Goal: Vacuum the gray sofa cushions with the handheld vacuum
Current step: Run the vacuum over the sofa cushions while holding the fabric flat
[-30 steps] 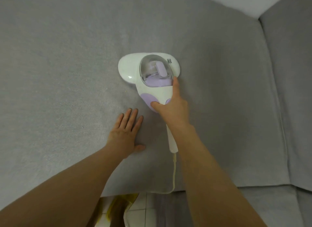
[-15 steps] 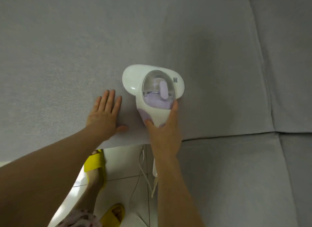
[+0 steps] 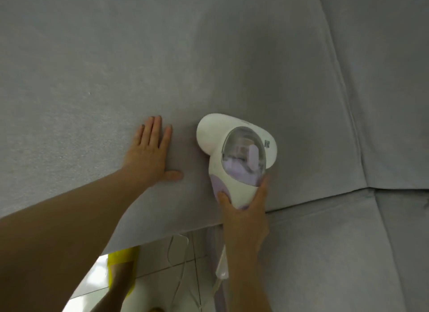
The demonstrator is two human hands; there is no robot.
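Two hands working: right hand (image 3: pixel 246 219) is gripping the vacuum (image 3: pixel 234 149), head pointing 12 o'clock from it on the cushion (image 3: pixel 116 68); left hand (image 3: pixel 148 154) is lying flat, fingers straight, at vacuum's 9 o'clock.

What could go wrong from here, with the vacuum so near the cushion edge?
1. The vacuum sits near the front edge of the cushion; pulled toward the person, it might slip off.
2. The cord hangs to the floor beside the yellow slipper; a step could snag it.
3. The left hand lies flat beside the vacuum; a sideways stroke may bump it.
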